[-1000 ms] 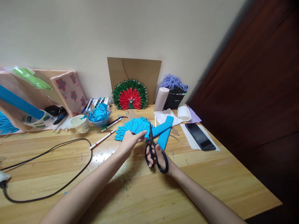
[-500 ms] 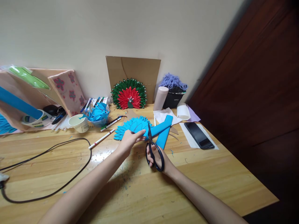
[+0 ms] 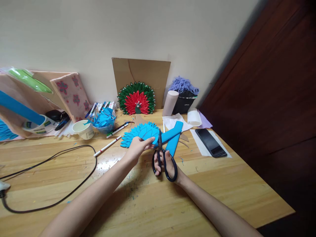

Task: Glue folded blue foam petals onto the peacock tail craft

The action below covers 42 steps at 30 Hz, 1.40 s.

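My left hand is closed, thumb on top, on a blue strip near its left end. The strip runs up to the right, and a second blue length slants down from its far end. Black-handled scissors are in my right hand, fingers and thumb through the loops, blades pointing up at the strip just right of my left fingers. Behind my left hand lies a fan of layered blue petals, partly hidden by it.
A red and green petal fan leans on a cardboard sheet. A phone lies at right. At left are a paper cup, a tub of blue pieces, a white marker and a black cable.
The scissor handles have spread wider apart in my right hand, and the blades have shifted slightly right. My left hand stays almost in place on the blue strip.
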Tool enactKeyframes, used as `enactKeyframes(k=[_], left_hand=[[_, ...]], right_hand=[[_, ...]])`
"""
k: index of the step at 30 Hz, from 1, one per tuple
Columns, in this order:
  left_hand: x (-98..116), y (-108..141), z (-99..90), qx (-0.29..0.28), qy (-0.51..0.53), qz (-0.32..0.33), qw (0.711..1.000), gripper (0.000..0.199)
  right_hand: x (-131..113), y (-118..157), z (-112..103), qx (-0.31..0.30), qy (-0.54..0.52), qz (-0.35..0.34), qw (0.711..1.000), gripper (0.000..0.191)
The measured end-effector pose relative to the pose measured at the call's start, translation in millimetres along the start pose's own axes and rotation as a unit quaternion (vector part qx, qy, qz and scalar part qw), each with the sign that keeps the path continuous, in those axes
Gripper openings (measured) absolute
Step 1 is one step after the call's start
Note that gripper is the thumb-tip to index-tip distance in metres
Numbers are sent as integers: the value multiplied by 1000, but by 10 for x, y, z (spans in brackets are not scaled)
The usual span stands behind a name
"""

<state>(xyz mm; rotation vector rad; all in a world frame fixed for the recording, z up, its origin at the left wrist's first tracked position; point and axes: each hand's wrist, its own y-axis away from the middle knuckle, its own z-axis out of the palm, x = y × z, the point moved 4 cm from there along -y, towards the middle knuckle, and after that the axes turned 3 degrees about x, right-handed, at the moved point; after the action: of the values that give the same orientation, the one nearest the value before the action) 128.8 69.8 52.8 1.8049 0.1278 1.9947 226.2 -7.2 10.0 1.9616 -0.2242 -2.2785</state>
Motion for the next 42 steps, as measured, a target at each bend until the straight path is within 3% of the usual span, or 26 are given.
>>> enactKeyframes(k=[18, 22, 30, 36, 42], left_hand=[[6, -19, -4, 11, 38, -4, 999, 36], [43, -43, -17, -9, 53, 26, 998, 33], [116, -113, -127, 27, 49, 112, 992, 27], [182, -85, -123, 33, -49, 200, 978, 26], [224, -68, -122, 23, -101, 225, 969, 26]], right_hand=[[103, -47, -48, 21, -27, -29, 999, 65], [109, -46, -41, 12, -34, -20, 999, 65], [140, -29, 28, -31, -76, -9, 997, 63], [85, 18, 13, -59, -6, -35, 998, 69], [43, 21, 23, -54, -8, -29, 998, 69]])
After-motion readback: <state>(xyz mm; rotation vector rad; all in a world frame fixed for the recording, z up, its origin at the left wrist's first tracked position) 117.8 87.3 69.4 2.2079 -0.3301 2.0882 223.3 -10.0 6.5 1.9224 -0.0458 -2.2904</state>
